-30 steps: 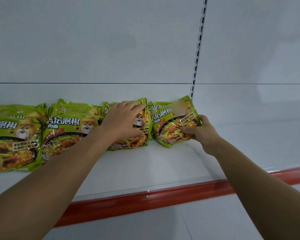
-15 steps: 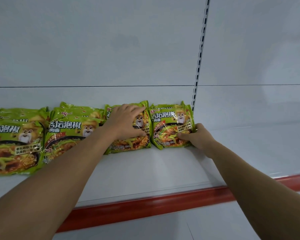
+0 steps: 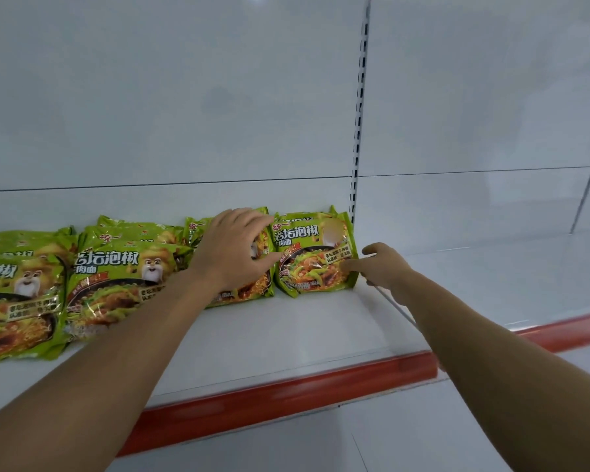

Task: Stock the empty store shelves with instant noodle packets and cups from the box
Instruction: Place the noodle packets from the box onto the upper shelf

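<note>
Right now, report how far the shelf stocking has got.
Done: four stacks of green noodle packets sit along the back of the shelf. In hand: the left hand lies over the third stack; the right hand touches the rightmost packet. Left: the bay beyond the upright has no stock.

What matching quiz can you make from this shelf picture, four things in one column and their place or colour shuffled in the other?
Column one:
1. left hand
2. right hand
3. shelf front strip
4. slotted post

Column two:
a. red
b. over the second packet from the right
c. upright on the back wall
d. at the right edge of the rightmost packet

Pairs: 1-b, 2-d, 3-a, 4-c.
</note>
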